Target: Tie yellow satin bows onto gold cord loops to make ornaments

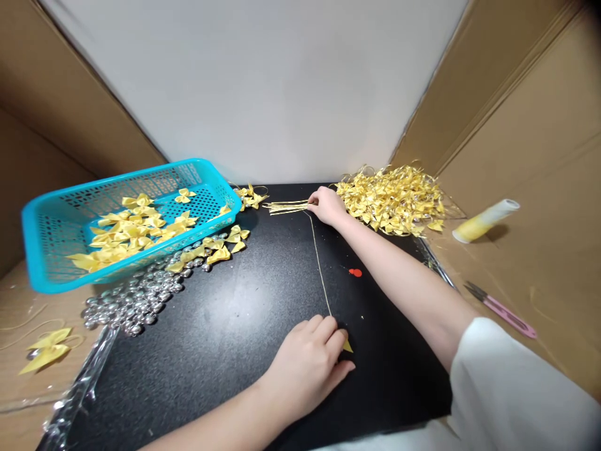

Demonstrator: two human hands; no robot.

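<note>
Leftmost, a tilted blue basket [61, 244] of yellow bows sits mid-left above silver beads [136, 300]. Lower centre, left hand [307, 366] presses a yellow bow [347, 346] to the black mat [225, 338], fingers together. Gold cord [319, 263] runs up to right hand [327, 205], upper centre, pinching the cord bundle [287, 207] beside the finished-bow pile [394, 199].

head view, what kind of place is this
Probably a small craft assembly bench walled in with cardboard: a blue basket of yellow ribbon bows, a heap of finished bows, and silver beads on a black mat.
</note>
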